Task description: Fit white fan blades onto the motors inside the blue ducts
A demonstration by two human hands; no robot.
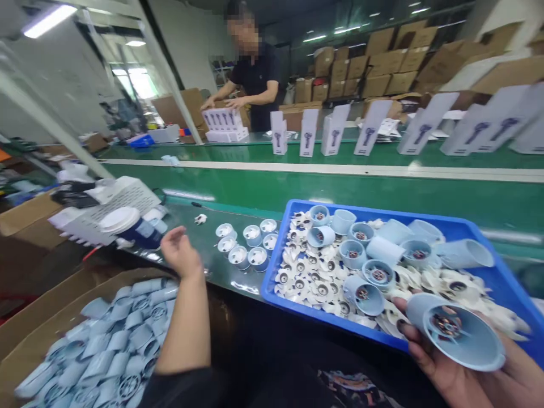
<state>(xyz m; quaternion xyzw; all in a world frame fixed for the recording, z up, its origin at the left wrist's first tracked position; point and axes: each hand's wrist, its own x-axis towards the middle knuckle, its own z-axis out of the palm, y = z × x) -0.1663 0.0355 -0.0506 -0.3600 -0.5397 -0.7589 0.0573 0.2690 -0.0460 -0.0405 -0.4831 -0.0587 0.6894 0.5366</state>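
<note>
The left hand [181,255] is raised at the near edge of the dark green counter [221,269], its forearm nearly upright and its fingers loosely curled, open and empty. It is just beside a dark blue paper cup with a white lid [142,231], tilted; contact cannot be told. The right hand [463,381], low at the right, has its fingers wrapped around one light blue plastic housing [480,337], its wide mouth tilted toward the camera and a copper coil inside.

Seven light blue housings with white tops [258,259] stand in a cluster on the counter. Just right of them is one blue plastic tray [425,214], with about a dozen light blue open housings [352,254] lying on a heap of white finned parts [317,283] too many to count. One loose white part [200,219] lies near a thin dark tool [199,205].

The right hand and its housing block part of the tray's near side. The left forearm overlaps a cardboard box [29,334] piled with uncounted blue housings [114,340]. Across the green conveyor [238,184] stand at least seven white printed cartons [308,135], and a person [255,73] touches more cartons.
</note>
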